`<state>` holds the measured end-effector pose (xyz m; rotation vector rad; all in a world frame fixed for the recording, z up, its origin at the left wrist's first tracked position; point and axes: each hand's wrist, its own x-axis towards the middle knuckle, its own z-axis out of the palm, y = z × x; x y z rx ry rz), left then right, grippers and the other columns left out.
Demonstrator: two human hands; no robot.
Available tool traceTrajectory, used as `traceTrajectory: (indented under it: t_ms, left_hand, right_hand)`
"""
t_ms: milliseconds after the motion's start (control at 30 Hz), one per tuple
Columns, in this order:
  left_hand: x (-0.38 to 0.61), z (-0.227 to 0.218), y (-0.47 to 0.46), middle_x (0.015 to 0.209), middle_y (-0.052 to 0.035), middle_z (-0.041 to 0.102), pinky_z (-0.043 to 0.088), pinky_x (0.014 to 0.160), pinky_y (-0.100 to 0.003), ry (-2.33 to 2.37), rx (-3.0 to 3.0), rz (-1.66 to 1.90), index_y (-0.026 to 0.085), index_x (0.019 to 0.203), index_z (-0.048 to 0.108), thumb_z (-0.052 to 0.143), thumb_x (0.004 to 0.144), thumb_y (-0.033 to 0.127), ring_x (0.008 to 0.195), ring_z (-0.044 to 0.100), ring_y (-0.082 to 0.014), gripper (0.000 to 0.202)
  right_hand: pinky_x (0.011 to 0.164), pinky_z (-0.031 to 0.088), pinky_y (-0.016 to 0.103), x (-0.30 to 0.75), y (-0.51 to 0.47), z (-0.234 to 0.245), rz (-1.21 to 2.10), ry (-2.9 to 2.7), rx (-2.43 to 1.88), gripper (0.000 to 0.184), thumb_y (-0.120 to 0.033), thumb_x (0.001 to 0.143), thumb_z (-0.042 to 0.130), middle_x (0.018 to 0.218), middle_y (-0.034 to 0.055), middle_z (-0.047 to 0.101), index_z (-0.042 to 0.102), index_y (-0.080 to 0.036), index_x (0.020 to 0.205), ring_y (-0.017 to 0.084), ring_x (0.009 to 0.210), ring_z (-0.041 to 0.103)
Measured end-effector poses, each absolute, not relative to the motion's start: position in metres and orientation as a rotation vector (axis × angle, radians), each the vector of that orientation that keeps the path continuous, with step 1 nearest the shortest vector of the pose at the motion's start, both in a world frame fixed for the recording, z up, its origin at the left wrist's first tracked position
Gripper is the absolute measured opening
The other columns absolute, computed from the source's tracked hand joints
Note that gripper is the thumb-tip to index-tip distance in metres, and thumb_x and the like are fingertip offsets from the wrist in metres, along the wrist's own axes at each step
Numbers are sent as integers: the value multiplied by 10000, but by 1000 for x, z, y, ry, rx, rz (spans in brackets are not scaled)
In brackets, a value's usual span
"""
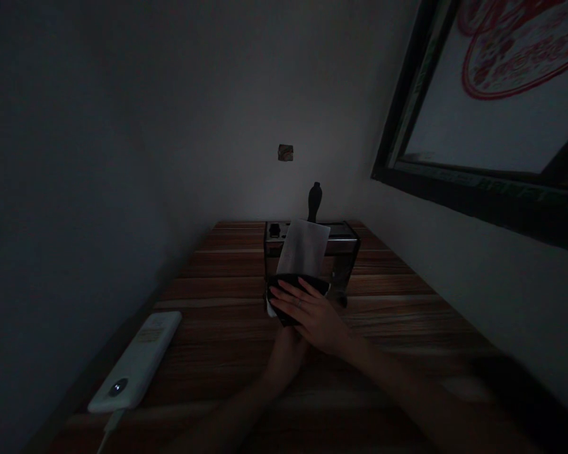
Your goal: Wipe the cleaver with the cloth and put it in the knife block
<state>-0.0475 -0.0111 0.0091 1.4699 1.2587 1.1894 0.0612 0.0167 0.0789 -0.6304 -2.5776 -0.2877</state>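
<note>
Both my hands meet at a black, flat-looking piece (280, 302) near the middle of the wooden table. My right hand (316, 316) lies over it from above, its fingers stretched out flat across the black surface. From below, my left hand (288, 353) supports the same piece; its fingers are mostly hidden behind it and my right hand. A whitish, translucent sheet (303, 247) stands up just beyond the black piece. Behind the sheet is a boxy appliance (344, 243) with a shiny metal edge and dark frame. A dark, bottle-shaped handle (315, 198) rises behind its top.
A long white device (144, 353) with a round button and a cable (108, 435) lies at the table's left. The striped wooden table (218, 284) runs between walls. A dark-framed picture (511, 126) hangs right. A dark blurred shape (525, 397) is at lower right.
</note>
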Motion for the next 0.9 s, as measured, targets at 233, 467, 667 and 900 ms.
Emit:
traceTrajectory:
  t_ms: [233, 467, 667, 900]
  left_hand:
    - [-45, 17, -12, 635, -7, 598, 458, 582, -238, 1214, 1491, 1196, 139, 897, 560, 497, 743, 202, 606, 568, -142, 178]
    - [-47, 19, -14, 609, 23, 545, 424, 544, -214, 1228, 1469, 1162, 149, 893, 539, 519, 764, 281, 555, 512, -121, 185]
    - [-48, 20, -14, 651, 18, 533, 406, 547, -204, 1206, 1526, 1157, 151, 853, 527, 489, 794, 299, 582, 496, -115, 164]
    - [-47, 25, -16, 672, 3, 556, 412, 574, -210, 1212, 1511, 1181, 151, 819, 538, 507, 782, 305, 626, 514, -132, 162]
  right_hand:
    - [1092, 147, 442, 65, 37, 101, -348, -2482, -656, 479, -93, 825, 383, 1394, 38, 362, 375, -146, 1301, 153, 1332, 180]
    - [1085, 154, 463, 69, 58, 130, -355, -2366, -688, 496, -76, 808, 393, 1389, 32, 372, 380, -168, 1295, 158, 1331, 188]
    - [1082, 147, 479, 69, 69, 153, -341, -2247, -755, 492, -64, 823, 386, 1392, 19, 366, 380, -210, 1293, 154, 1326, 205]
    - [1089, 133, 467, 66, 71, 158, -326, -2213, -798, 474, -83, 836, 400, 1392, 15, 367, 378, -218, 1290, 146, 1329, 194]
